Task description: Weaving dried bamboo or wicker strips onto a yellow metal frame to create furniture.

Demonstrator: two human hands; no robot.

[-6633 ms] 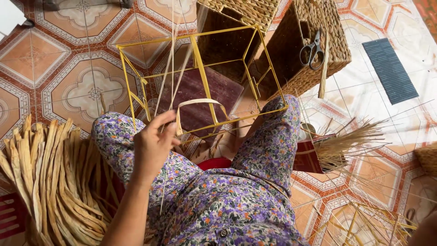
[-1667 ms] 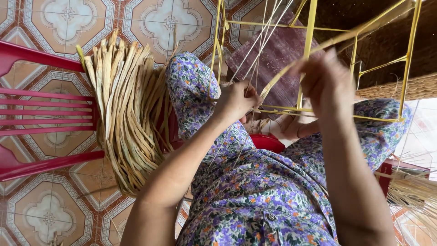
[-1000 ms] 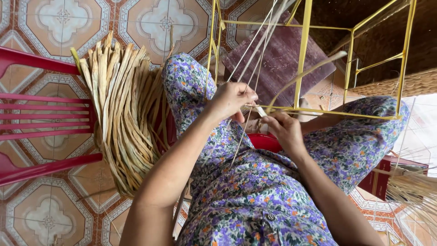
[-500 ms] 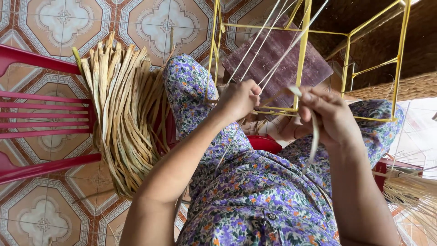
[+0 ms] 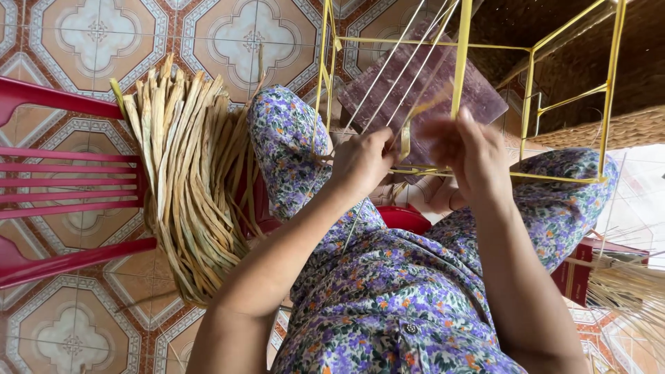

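A yellow metal wire frame stands between my knees, which are clothed in purple floral cloth. Several thin pale strands run up from its lower bar. My left hand pinches these strands against the frame's lower left part. My right hand is raised beside the upright yellow bar and holds a flat dried straw strip that loops toward the left hand. A purple woven mat lies on the floor behind the frame.
A bundle of dried straw strips rests over a red plastic chair on my left. A woven basket stands at the upper right. Loose straw and a red stool lie near my right knee on the patterned tiles.
My right hand has risen from the frame's lower bar up beside the upright bar, pulling the strip along. My left hand has stayed on the strands.
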